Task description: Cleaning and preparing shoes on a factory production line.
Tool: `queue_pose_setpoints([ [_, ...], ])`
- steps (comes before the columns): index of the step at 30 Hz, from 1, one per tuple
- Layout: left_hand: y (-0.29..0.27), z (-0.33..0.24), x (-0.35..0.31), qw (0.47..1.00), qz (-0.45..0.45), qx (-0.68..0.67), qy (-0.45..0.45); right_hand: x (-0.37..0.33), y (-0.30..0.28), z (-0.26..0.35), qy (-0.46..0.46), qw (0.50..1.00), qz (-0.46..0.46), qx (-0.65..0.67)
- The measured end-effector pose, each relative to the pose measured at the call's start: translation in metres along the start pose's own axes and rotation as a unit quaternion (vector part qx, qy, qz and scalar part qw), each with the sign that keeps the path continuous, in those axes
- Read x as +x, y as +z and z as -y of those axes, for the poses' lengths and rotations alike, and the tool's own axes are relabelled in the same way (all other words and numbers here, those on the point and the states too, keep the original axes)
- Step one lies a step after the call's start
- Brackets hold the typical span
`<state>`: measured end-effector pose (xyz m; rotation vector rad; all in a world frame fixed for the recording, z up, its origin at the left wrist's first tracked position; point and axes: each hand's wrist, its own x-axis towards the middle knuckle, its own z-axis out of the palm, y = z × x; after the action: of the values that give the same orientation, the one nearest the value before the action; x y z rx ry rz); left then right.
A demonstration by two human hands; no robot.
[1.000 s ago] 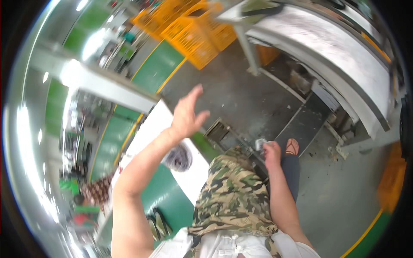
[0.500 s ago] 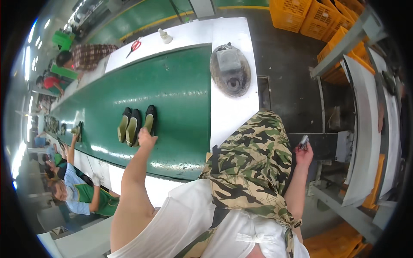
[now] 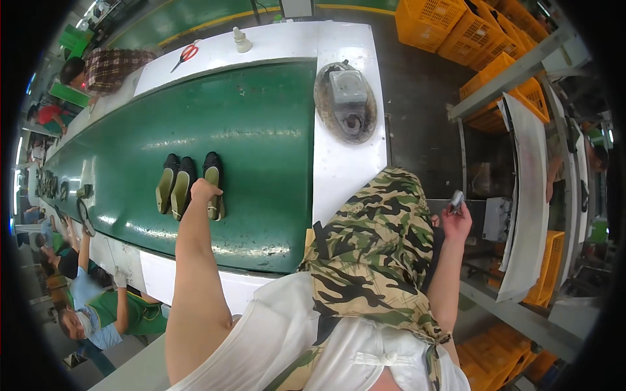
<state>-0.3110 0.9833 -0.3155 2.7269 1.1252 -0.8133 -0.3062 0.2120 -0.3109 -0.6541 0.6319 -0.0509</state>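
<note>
My left hand reaches over the green conveyor belt and is closed on a black shoe with an olive-green lining. Part of that shoe is hidden under the hand, while its heel end shows below. Just to its left lie two similar shoes, a middle shoe and an outer shoe, side by side with toes pointing away from me. Off to my right, my right hand holds up a small silvery metal object whose kind I cannot make out.
A dark oval tray with a clear block-shaped container sits on the white ledge. Red-handled scissors and a white bottle lie beyond the belt. Co-workers line the belt's left. Orange crates and a metal rack stand right.
The view has shifted, so the belt and shoes appear farther left. My left hand stays at the rightmost shoe, whose heel now shows below it. My right hand still holds the silvery object.
</note>
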Motion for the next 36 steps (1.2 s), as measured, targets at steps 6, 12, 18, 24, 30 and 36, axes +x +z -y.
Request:
queue_pose_setpoints([
  [6,0.009,-0.051,-0.041,0.992,0.058,0.006,0.11,0.002,0.029,-0.01,-0.006,0.999,0.022,0.026],
  [12,0.065,-0.086,-0.093,0.965,-0.005,0.178,0.19,-0.001,0.055,-0.019,-0.007,0.999,0.041,0.001],
  [18,0.012,-0.098,-0.076,0.963,0.126,0.154,0.181,-0.007,0.081,-0.022,-0.024,0.998,0.012,-0.057],
  [24,-0.001,-0.12,-0.082,0.72,0.295,-0.603,0.178,-0.005,0.098,-0.032,-0.059,0.978,0.0,-0.201],
  [30,-0.024,-0.214,-0.176,0.635,0.183,-0.633,0.403,-0.022,0.16,-0.068,-0.104,0.936,0.075,-0.327],
  [36,-0.031,-0.248,-0.226,0.725,0.089,-0.336,0.594,-0.046,0.212,-0.089,-0.095,0.92,0.157,-0.347],
])
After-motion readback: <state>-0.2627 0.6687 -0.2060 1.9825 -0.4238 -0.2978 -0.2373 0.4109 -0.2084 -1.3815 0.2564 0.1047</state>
